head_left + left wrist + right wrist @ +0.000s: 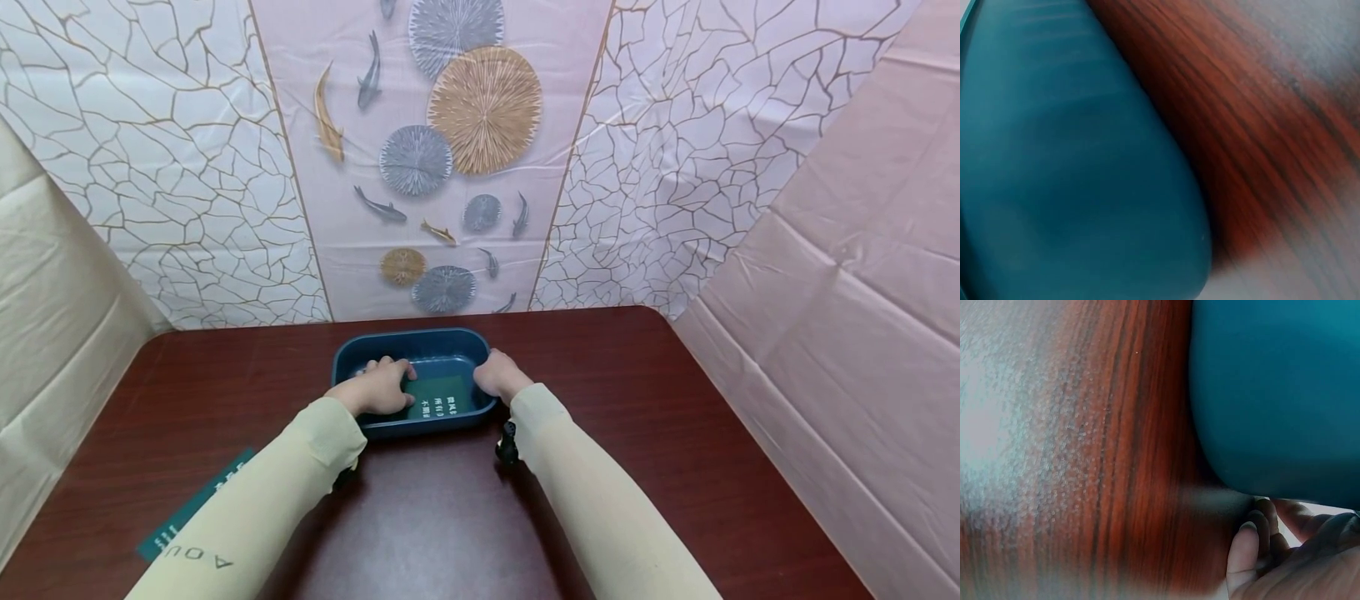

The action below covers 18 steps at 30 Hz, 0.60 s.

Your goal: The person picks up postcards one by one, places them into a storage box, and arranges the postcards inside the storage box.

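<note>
A dark blue tray [433, 428], rectangular with rounded corners, stands near the back of the table. In it lies a green card [442, 392] with white characters, its left part hidden by my left hand [381, 387]. That hand reaches over the left side of the tray, thumb and forefinger spread apart at the card. My right hand [501, 377] grips the tray's right end, thumb over the rim. From the right wrist view, curled fingers [1245, 547] show against the outside of the tray wall [1279, 400]. Only the tray's outer wall [1079, 162] shows in the left wrist view.
Another green printed card [197, 507] lies on the reddish-brown table [435, 517] at the left, partly covered by the left sleeve [262, 492]. Behind the table's back edge hangs a patterned cloth [450, 208], with plain cloth [840, 250] down the right side.
</note>
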Each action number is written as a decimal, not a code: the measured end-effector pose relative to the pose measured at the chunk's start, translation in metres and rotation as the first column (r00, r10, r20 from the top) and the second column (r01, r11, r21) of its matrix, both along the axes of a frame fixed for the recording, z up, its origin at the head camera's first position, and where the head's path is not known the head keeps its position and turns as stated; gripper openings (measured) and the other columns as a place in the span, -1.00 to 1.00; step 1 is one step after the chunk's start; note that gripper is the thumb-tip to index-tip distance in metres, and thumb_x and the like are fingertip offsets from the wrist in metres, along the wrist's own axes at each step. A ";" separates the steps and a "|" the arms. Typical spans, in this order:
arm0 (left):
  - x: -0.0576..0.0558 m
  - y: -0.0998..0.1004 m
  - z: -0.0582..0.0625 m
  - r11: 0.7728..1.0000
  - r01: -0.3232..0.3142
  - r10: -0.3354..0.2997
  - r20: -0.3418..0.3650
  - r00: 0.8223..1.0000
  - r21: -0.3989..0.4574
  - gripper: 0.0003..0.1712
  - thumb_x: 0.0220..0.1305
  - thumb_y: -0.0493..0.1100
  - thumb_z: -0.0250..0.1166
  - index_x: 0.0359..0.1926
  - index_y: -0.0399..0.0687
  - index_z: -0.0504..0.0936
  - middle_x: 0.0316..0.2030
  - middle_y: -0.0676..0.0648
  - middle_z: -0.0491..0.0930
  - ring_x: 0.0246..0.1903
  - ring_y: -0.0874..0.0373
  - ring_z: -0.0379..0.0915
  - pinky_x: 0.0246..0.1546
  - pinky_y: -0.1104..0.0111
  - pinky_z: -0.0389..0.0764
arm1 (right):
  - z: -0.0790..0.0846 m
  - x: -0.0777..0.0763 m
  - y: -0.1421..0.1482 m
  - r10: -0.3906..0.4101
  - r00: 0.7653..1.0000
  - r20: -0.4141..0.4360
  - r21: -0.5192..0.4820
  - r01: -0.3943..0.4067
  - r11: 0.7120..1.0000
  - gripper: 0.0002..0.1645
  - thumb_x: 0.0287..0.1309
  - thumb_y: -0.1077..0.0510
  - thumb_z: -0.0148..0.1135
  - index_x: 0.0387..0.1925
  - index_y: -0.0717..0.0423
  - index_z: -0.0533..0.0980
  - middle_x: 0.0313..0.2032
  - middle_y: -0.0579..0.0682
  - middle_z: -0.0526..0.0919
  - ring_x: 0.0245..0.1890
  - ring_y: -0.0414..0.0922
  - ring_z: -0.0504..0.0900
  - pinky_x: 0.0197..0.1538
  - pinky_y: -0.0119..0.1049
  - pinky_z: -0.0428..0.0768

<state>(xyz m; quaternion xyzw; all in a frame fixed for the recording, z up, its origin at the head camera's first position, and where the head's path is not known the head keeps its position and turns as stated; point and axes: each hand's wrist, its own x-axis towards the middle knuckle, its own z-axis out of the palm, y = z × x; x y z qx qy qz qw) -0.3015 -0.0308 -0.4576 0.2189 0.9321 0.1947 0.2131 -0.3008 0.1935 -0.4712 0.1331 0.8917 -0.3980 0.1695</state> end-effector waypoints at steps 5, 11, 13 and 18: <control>-0.001 0.001 -0.001 1.000 0.000 0.000 -0.011 1.000 -0.011 -0.54 0.33 -0.03 0.26 0.19 -0.03 0.46 0.10 -0.20 0.34 0.04 -0.13 0.22 0.13 -0.12 0.23 | 0.000 0.000 0.000 -0.003 1.000 -0.011 -0.012 0.003 1.000 -0.28 0.34 0.25 -0.08 0.47 0.28 -0.01 0.41 0.18 0.15 0.29 0.04 0.27 0.27 0.03 0.31; 0.000 -0.005 0.002 1.000 0.010 -0.010 -0.039 0.999 0.006 -0.53 0.34 0.00 0.25 0.20 -0.03 0.48 0.11 -0.17 0.39 0.09 -0.14 0.27 0.13 -0.15 0.23 | 0.000 0.001 0.000 -0.019 1.000 0.006 -0.025 0.019 0.999 -0.28 0.35 0.24 -0.08 0.47 0.26 -0.02 0.42 0.17 0.14 0.30 0.05 0.25 0.27 0.04 0.30; 0.000 -0.009 0.003 1.000 0.009 -0.007 -0.065 0.998 0.030 -0.54 0.35 0.00 0.23 0.20 -0.05 0.48 0.11 -0.15 0.42 0.10 -0.14 0.29 0.12 -0.14 0.25 | 0.000 0.001 -0.001 -0.021 1.000 0.010 -0.027 0.021 0.999 -0.27 0.36 0.24 -0.09 0.48 0.25 -0.03 0.43 0.16 0.12 0.31 0.05 0.24 0.28 0.05 0.29; 0.003 -0.026 0.014 0.994 -0.002 0.018 -0.149 0.989 0.110 -0.54 0.35 -0.01 0.23 0.19 -0.11 0.49 0.09 -0.17 0.46 0.10 -0.10 0.37 0.11 -0.12 0.30 | -0.001 0.000 -0.001 -0.020 1.000 0.004 -0.032 0.020 0.999 -0.27 0.36 0.24 -0.10 0.48 0.25 -0.05 0.45 0.16 0.08 0.35 0.06 0.19 0.29 0.04 0.27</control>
